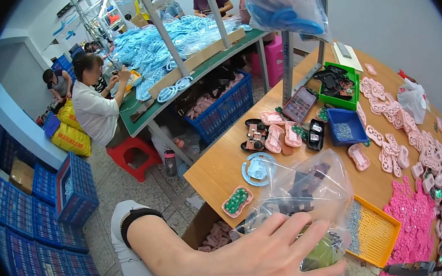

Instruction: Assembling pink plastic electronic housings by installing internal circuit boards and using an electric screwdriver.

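Note:
My left hand (268, 254) reaches in from the lower left, back upward, with its fingers spread. Its fingertips lie over a clear plastic bag (309, 182) at the table's near edge. Dark pieces and something green show through the plastic, too blurred to name. A black band (142, 217) sits on my left arm below the white sleeve (132, 266). My right hand does not show. Beside the bag are a light-blue plastic ring piece (258, 169) and a pink shell (237, 201) holding small green parts.
On the wooden table (210, 166) are a blue screw bin (346, 125), a green bin (351, 73), a phone (300, 104), a yellow tray (384, 228) and pink piles (409, 210). A metal post (287, 66) rises behind. Blue crates (42, 227) stand left; a seated person (99, 105) works beyond.

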`<state>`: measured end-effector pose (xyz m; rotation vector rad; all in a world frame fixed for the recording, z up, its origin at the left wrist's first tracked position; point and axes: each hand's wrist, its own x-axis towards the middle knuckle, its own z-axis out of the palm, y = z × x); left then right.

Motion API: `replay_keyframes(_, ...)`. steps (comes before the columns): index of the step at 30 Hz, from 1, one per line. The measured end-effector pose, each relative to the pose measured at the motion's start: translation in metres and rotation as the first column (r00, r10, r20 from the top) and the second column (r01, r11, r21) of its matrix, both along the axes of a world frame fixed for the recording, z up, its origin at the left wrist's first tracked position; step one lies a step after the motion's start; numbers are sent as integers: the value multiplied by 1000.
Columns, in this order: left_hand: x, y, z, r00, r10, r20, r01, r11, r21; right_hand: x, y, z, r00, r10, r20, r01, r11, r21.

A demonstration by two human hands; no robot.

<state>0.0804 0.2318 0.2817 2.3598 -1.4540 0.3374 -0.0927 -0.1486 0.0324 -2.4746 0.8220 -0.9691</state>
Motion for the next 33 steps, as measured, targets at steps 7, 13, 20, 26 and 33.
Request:
replay_keyframes(7, -1, -1, 9, 983, -17, -183, 33, 996, 82, -4, -8, -9, 1000, -18, -21, 17, 1000, -21)
replay_keyframes(13, 1, -2, 4, 973, -66, -222, 86, 993, 82, -4, -10, -10, 999, 43, 25, -42, 998, -40)
replay_keyframes(20, 8, -1, 7, 925, -77, -372, 126, 986, 108, -4, -8, -11, 1000, -5, -23, 5, 1000, -30)
replay_keyframes(26, 9, 7, -4, 936, -96, -339, 126, 990, 67, -5, -8, -12, 998, 13, -62, -17, 998, -67)
replay_keyframes(33, 21, 29, -15, 906, 9, -424, 12, 999, 45, -5, -7, -9, 997, 10, -79, -15, 998, -62)
